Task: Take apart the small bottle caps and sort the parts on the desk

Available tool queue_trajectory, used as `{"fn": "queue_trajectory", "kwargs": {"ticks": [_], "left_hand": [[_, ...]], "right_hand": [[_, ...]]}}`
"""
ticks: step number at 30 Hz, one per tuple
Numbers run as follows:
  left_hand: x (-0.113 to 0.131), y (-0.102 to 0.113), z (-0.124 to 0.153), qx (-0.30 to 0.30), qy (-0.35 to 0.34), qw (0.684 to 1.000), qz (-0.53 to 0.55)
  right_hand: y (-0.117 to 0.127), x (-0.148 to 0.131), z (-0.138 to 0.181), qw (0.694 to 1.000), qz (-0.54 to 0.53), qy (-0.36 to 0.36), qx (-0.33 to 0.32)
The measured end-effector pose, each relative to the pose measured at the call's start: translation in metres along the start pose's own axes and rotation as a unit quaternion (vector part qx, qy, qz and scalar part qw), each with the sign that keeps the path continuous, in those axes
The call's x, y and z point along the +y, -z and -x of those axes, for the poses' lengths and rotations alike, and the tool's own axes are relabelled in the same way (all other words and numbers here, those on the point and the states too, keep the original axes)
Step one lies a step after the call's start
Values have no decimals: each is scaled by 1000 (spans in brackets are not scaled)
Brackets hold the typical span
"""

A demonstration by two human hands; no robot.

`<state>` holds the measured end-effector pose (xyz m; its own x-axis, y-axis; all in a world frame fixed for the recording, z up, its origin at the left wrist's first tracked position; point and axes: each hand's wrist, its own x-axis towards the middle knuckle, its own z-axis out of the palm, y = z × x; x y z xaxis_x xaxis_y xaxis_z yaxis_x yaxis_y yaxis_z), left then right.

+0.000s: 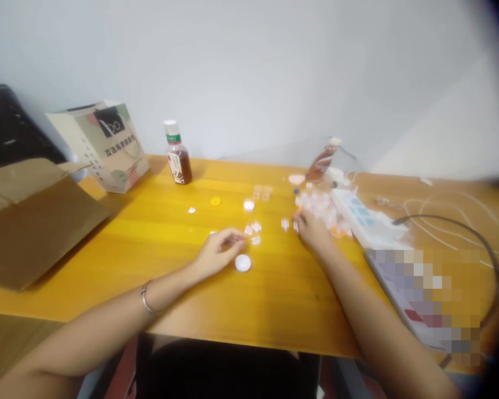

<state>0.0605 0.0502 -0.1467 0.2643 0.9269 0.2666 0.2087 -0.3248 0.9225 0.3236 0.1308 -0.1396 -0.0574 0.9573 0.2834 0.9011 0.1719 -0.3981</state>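
Note:
My left hand [221,250] hovers at the middle of the table, fingers loosely curled and thumb slightly apart, with nothing visible in it. Several small white openwork pieces [256,240] lie just beyond its fingertips, and a round white cap-like disc [243,263] is close to its thumb. Farther right, my right hand [311,228] is closed, with a small white piece [296,226] at its fingertips. Another similar piece [284,224] lies to the left of it. A heap of blurred whitish small pieces [319,205], with some orange, spreads beside and beyond this hand.
Behind stand a white round part [248,205], a yellow ring [215,201] and two clear small cups [261,193]. A capped bottle [179,160], a tilted bottle [322,160], a paper bag [112,147] and a cardboard box [37,221] surround them. Cables [452,219] and a pixelated flat object [419,299] lie right.

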Motion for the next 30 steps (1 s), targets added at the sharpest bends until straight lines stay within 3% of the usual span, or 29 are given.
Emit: {"fn": "queue_trajectory", "kwargs": {"ticks": [14,19,26,30], "left_hand": [[-7,7,-4,2,-25,998,-49],[-5,15,-9,20,-72,988,-135],[-1,10,-44,-141,-141,933,-299],[-2,-3,-65,-181,-183,893,-370]], "right_hand": [[-12,-1,1,999,13,33,-11],[-11,-7,6,999,16,49,-8],[-12,-17,15,996,64,66,-23],[-15,-22,17,993,87,77,-31]]}}
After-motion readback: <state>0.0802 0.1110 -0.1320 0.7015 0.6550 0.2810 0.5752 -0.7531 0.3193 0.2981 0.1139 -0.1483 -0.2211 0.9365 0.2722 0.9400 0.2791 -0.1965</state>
